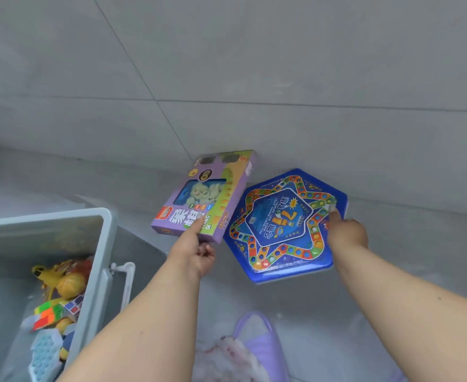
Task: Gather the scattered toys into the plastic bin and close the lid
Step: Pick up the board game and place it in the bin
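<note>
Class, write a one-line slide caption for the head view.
Left hand grips purple toy box, right hand grips blue hexagonal game board, beside open bin.

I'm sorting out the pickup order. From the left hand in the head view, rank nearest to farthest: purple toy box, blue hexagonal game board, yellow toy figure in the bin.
From the left hand:
1. Purple toy box: in that hand's grip, just above it.
2. Blue hexagonal game board: beside it to the right, held by the right hand.
3. Yellow toy figure: far left, inside the plastic bin.
</note>
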`<action>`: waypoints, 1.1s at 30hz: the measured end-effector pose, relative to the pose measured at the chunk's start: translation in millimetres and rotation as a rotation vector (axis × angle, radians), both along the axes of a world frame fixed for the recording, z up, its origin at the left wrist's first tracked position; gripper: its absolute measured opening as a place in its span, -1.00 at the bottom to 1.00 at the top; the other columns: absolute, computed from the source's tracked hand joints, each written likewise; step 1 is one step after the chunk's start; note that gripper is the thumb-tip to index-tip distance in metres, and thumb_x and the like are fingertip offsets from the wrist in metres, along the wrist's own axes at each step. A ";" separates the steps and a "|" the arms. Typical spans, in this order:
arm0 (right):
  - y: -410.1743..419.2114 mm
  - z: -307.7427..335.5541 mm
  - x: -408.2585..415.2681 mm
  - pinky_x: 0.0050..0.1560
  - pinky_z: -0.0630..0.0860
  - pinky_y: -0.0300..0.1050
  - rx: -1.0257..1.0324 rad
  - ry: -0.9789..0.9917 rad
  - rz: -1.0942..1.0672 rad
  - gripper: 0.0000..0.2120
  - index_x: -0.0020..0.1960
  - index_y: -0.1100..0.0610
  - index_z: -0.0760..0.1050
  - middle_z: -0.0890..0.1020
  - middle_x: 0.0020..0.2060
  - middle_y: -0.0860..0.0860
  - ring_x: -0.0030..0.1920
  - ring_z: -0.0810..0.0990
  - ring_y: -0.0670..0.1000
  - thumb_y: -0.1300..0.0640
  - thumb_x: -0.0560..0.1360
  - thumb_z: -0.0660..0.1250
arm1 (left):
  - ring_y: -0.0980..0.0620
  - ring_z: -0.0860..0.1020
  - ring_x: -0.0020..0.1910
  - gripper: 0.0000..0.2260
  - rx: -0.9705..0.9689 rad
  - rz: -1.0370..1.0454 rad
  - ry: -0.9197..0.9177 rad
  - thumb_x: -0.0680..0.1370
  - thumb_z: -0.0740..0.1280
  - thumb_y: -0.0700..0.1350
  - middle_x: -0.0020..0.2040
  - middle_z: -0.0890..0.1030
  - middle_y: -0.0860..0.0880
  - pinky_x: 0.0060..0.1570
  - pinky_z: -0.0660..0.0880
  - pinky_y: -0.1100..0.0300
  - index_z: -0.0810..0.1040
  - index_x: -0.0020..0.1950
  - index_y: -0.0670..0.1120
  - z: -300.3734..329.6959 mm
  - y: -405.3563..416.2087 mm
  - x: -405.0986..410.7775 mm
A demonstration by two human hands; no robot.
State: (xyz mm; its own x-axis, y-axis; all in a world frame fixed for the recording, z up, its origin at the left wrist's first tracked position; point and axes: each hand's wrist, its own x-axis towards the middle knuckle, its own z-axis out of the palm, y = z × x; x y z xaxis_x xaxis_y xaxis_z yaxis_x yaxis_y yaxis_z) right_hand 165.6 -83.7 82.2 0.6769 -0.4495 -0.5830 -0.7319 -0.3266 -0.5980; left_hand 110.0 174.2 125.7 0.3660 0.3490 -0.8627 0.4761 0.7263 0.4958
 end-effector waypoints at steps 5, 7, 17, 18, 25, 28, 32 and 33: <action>26.4 45.2 -23.8 -0.11 0.52 0.06 0.296 -0.162 -0.154 -0.60 -0.23 0.16 0.42 0.60 -0.22 0.12 -0.19 0.54 0.16 -0.15 0.55 0.20 | 0.16 0.12 -0.69 -0.82 -0.040 -0.209 -0.047 0.47 0.44 -0.02 -0.31 0.48 0.07 -0.63 0.19 0.42 0.48 -0.22 -0.02 30.1 6.4 -33.3; 35.0 62.9 -29.3 -0.02 0.56 0.08 0.421 -0.204 -0.214 -0.65 -0.27 0.10 0.43 0.66 -0.13 0.11 -0.16 0.62 0.16 -0.15 0.53 0.24 | 0.16 0.14 -0.68 -0.83 0.002 -0.308 -0.043 0.46 0.44 0.00 -0.23 0.44 0.06 -0.61 0.20 0.41 0.49 -0.20 -0.01 43.3 11.7 -43.6; 66.7 152.0 -36.2 -0.15 0.57 -0.04 0.679 -0.395 -0.060 -0.73 -0.22 0.11 0.45 0.63 -0.28 0.04 -0.31 0.62 0.05 -0.04 0.56 0.24 | 0.17 0.25 -0.60 -0.80 0.084 -0.451 -0.089 0.37 0.47 0.05 -0.20 0.65 0.02 -0.55 0.13 0.42 0.55 -0.14 -0.01 140.5 27.0 -57.4; 74.5 162.2 -35.9 -0.15 0.57 -0.05 0.702 -0.406 -0.029 -0.73 -0.21 0.11 0.46 0.63 -0.28 0.04 -0.31 0.62 0.05 -0.04 0.56 0.24 | 0.17 0.19 -0.64 -0.80 0.045 -0.442 -0.118 0.37 0.44 0.05 -0.17 0.65 0.01 -0.58 0.11 0.44 0.56 -0.14 -0.04 150.4 32.7 -60.3; 152.6 219.5 -41.7 -0.12 0.59 -0.05 0.871 -0.371 0.145 -0.73 -0.12 0.08 0.50 0.66 -0.17 0.04 -0.25 0.63 0.04 -0.11 0.56 0.23 | 0.17 0.10 -0.58 -0.72 0.186 -0.238 -0.297 0.24 0.50 0.03 0.07 0.60 0.09 -0.63 0.14 0.43 0.53 -0.15 0.02 199.7 113.1 -90.2; 193.8 238.4 -56.9 -0.32 0.52 -0.16 0.848 -0.316 0.354 -0.69 -0.13 0.09 0.49 0.63 -0.35 0.00 -0.43 0.60 -0.02 -0.11 0.59 0.16 | 0.15 0.08 -0.66 -0.75 0.239 -0.054 -0.300 0.28 0.47 0.03 -0.15 0.54 0.10 -0.62 0.11 0.45 0.42 -0.38 0.00 210.5 146.8 -123.1; 233.7 249.9 -80.8 -0.39 0.41 -0.16 0.757 -0.229 0.587 -0.68 -0.14 0.13 0.42 0.57 -0.30 0.09 -0.40 0.55 0.03 -0.08 0.62 0.10 | 0.14 0.07 -0.72 -0.73 0.259 0.206 -0.322 0.39 0.40 0.01 -0.46 0.49 0.10 -0.61 0.09 0.49 0.38 -0.41 -0.03 202.5 184.8 -181.6; 239.8 249.4 -85.5 -0.38 0.42 -0.15 0.746 -0.202 0.613 -0.68 -0.14 0.13 0.42 0.57 -0.27 0.10 -0.36 0.55 0.05 -0.07 0.62 0.11 | 0.14 0.07 -0.72 -0.74 0.259 0.252 -0.331 0.41 0.39 0.00 -0.47 0.49 0.11 -0.62 0.10 0.48 0.39 -0.39 -0.03 196.8 193.4 -195.7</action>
State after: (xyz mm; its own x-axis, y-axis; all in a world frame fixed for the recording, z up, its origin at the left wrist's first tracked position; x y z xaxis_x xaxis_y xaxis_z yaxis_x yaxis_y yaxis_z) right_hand 80.1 156.2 331.7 0.7882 0.4480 -0.4220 -0.4233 -0.1033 -0.9001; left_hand -85.6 367.7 322.5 0.4823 0.6496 -0.5877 0.0874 0.6319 0.7701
